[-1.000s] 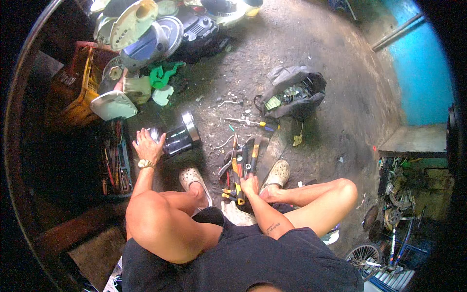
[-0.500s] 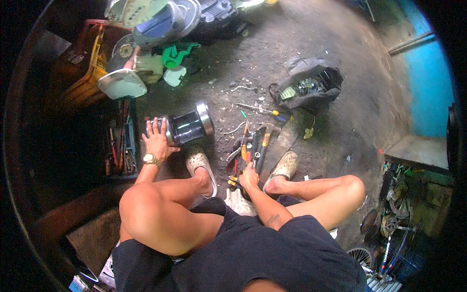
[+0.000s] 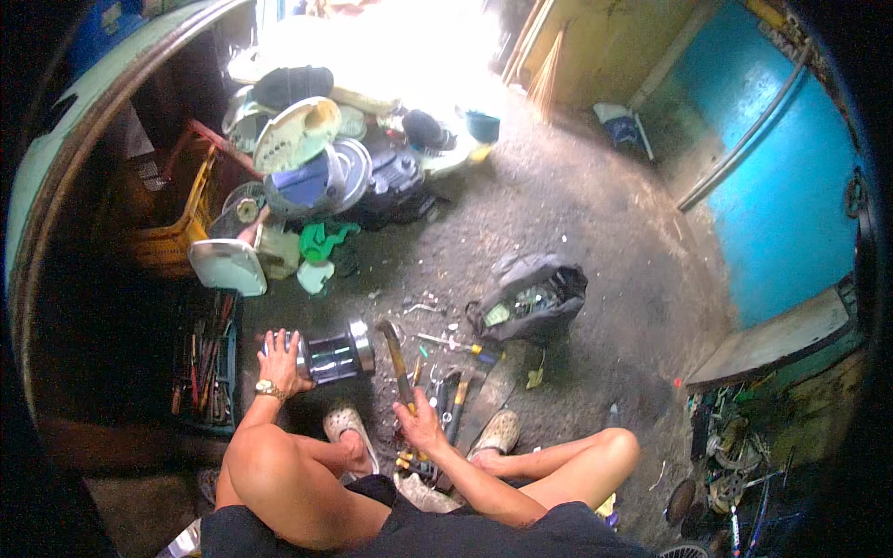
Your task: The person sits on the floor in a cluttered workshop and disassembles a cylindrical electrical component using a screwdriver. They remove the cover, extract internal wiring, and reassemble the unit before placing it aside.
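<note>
My left hand grips one end of a chrome-and-dark cylindrical object lying on the floor, its spread fingers curved over the top. My right hand is closed round the handle of a hammer, its metal head raised toward the cylinder but apart from it. Beneath that hand, between my sandalled feet, lies a cluster of hand tools with yellow-and-black handles. A screwdriver lies just beyond them.
A dark bag of small scrap stands ahead. Piled plastic parts and a yellow crate are at the back left, a tool tray at my left, bicycle parts by the blue wall at right.
My right hand has lifted the hammer from the tool cluster and moved it up and left. My left hand stays on the cylinder. The view has tilted up, showing more of the room.
</note>
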Available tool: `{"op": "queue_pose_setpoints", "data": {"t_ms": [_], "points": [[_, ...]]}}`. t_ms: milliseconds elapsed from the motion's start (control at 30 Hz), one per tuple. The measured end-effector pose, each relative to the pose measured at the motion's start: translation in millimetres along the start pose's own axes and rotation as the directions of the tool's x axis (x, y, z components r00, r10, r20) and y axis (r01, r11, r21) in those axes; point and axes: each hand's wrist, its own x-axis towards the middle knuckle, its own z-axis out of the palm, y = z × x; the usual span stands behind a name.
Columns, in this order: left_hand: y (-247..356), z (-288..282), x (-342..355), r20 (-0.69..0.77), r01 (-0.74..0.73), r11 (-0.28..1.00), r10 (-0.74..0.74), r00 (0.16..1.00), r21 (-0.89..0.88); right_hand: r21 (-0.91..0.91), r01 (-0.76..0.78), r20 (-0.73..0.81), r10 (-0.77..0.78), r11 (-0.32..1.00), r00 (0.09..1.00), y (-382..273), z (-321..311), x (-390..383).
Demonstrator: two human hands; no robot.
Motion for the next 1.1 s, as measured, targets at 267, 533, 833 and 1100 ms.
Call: {"op": "queue_pose_setpoints", "data": {"t_ms": [267,533,833,1100], "points": [[0.9,-6.8,4.3,0.019,-0.004,1.0,0.004,1.0,-0.008,0.011,0.223,-0.003,-0.223,0.975,0.975,-65.5,-14.5,26.7],[-10.6,8.9,18.6,-0.044,-0.055,0.998,0.053,0.998,-0.043,0.05,0.304,-0.069,-0.3,0.951,0.951,-76.0,-9.0,33.4],[-13.7,-10.2,12.8,0.083,-0.004,0.999,0.007,0.996,-0.043,0.038,0.373,-0.073,-0.37,0.927,0.926,-65.3,-6.7,46.5],[9.1,3.2,18.5,-0.037,0.061,0.997,-0.062,0.997,-0.049,-0.204,-0.014,-0.124,-0.012,0.979,0.992,17.3,-4.5,62.7]]}}
